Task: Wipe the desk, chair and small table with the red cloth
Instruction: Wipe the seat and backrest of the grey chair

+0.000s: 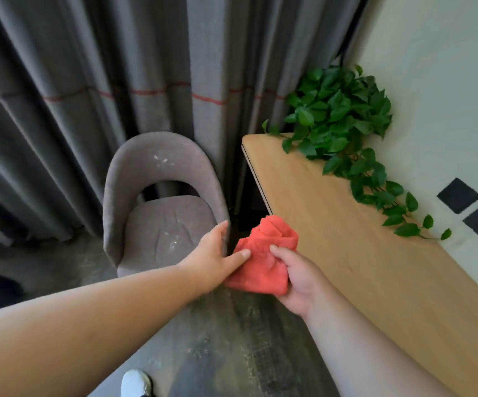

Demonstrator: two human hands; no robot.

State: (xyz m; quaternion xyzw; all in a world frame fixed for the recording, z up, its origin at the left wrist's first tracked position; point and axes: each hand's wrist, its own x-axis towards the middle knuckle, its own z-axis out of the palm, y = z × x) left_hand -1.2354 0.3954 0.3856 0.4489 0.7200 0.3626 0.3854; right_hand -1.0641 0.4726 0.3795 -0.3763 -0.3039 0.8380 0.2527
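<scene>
Red cloth [263, 256], bunched, is sitting in my right hand [295, 279] between the wooden tabletop [361, 253] and grey chair [157, 207], which is lying leftward, nearer my open left hand [215, 256] that is touching its rim.

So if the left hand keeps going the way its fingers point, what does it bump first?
Probably the chair. The left hand points up and a bit right, its fingertips right at the chair's near side edge, thumb on the red cloth. Depth is hard to judge.
</scene>
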